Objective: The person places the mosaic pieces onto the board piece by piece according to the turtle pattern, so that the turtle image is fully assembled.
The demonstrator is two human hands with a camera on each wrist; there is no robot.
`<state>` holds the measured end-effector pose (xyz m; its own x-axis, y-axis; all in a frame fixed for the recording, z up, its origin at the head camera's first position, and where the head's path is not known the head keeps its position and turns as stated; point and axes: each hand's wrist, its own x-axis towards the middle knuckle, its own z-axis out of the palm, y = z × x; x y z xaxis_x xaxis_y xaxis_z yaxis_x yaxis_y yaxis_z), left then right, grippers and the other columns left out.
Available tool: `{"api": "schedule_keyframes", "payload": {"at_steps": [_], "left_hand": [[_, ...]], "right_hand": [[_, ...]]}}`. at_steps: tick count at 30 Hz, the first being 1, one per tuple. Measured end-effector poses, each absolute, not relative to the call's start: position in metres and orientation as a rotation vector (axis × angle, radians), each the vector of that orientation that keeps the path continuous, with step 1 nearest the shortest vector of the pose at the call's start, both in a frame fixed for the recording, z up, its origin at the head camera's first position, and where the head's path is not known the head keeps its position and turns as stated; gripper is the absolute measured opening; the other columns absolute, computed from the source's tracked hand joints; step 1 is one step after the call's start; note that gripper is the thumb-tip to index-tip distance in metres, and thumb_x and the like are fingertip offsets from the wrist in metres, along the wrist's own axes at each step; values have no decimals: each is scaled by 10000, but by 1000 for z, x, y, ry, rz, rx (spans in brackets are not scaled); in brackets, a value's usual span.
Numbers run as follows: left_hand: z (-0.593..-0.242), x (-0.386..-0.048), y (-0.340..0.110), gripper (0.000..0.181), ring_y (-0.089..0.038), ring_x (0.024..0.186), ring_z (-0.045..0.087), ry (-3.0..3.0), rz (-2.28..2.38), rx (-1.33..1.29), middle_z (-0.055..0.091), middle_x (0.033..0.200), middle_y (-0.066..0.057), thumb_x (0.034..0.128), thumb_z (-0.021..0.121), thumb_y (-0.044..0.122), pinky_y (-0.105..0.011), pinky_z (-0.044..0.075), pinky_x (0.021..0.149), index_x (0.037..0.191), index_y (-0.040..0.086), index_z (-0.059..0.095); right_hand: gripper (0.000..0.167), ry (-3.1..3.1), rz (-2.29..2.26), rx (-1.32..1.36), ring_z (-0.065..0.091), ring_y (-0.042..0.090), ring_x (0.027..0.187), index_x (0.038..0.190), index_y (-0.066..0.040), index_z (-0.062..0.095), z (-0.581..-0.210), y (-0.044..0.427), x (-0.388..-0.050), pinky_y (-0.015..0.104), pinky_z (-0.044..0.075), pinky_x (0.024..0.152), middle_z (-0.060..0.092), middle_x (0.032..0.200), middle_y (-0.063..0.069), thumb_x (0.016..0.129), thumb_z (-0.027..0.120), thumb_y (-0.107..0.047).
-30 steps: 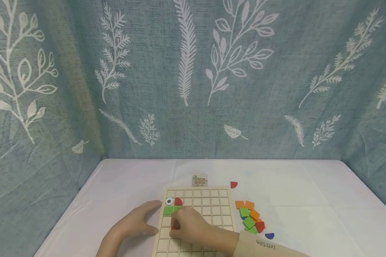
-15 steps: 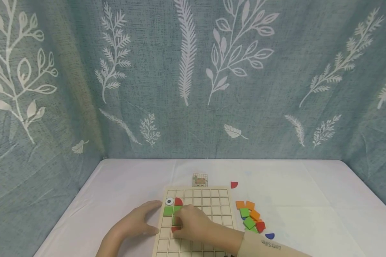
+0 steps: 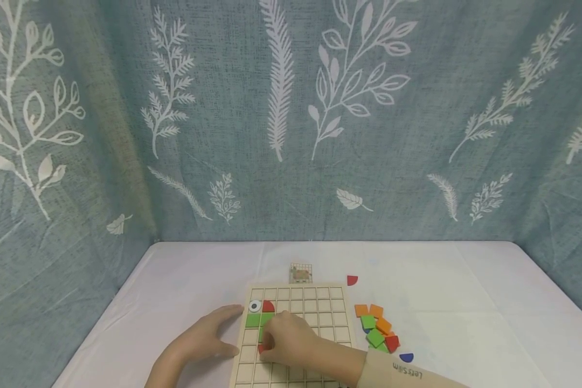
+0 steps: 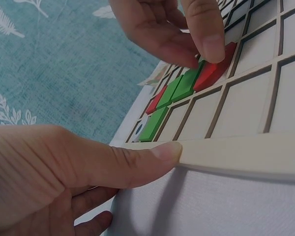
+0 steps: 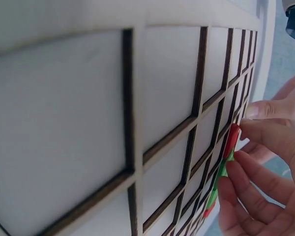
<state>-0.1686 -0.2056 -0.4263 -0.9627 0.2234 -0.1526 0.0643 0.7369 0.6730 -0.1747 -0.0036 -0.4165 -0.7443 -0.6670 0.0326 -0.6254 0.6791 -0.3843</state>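
Note:
In the head view the gridded wooden board (image 3: 298,284) lies flat on the white table. My right hand (image 3: 293,339) reaches over its left part and pinches a red piece (image 3: 261,348), curved on one side in the left wrist view (image 4: 215,71), seated at least partly in a cell. Directly above it is a green square (image 4: 189,83). Higher up are two more green squares, a red quarter-round (image 3: 268,306) and a white piece with a black dot (image 3: 255,306). My left hand (image 3: 201,339) has its fingers spread at the board's left edge, thumb tip touching the rim (image 4: 211,160).
Right of the board lies a loose pile of orange squares (image 3: 383,325), green squares (image 3: 375,338) and a red piece (image 3: 392,343), with a blue piece (image 3: 406,357) nearby. A small picture card (image 3: 300,273) and a red quarter-round (image 3: 352,280) lie beyond the board. A patterned curtain (image 3: 291,205) hangs behind.
My right hand has shifted slightly to the right, uncovering more of the green square above the red piece. My left hand has stayed at the board's edge.

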Motion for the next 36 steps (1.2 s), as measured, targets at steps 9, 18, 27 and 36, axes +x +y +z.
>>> {"api": "schedule_keyframes", "payload": {"at_steps": [9, 18, 27, 36], "left_hand": [[-426, -169, -206, 788, -415, 1289, 352, 2729, 1004, 230, 467, 1358, -178, 561, 823, 148, -589, 290, 1048, 1284, 55, 523], [-427, -167, -205, 782, -411, 1289, 356, 2717, 1027, 221, 472, 1354, -173, 562, 825, 140, -586, 288, 1053, 1280, 52, 529], [-424, -168, -205, 790, -416, 1286, 356, 2740, 1000, 222, 470, 1357, -174, 553, 821, 158, -596, 286, 1046, 1281, 63, 529], [-427, -169, -205, 782, -415, 1287, 356, 2742, 1003, 198, 473, 1354, -175, 545, 819, 131, -594, 281, 1052, 1272, 63, 538]], "right_hand": [[190, 2797, -554, -1041, 459, -36, 570, 642, -153, 638, -416, -5, -175, 84, 389, 490, 563, 604, -131, 689, 793, -254], [191, 2789, -589, -1023, 480, -40, 592, 655, -172, 650, -413, -1, -176, 99, 401, 490, 590, 630, -142, 719, 766, -309], [172, 2707, -643, -987, 473, -36, 559, 697, -198, 659, -400, 11, -190, 116, 413, 472, 557, 623, -166, 779, 711, -340], [136, 2679, -691, -891, 506, 0, 629, 747, -210, 655, -395, 42, -202, 173, 430, 515, 584, 707, -138, 804, 677, -331]]}}
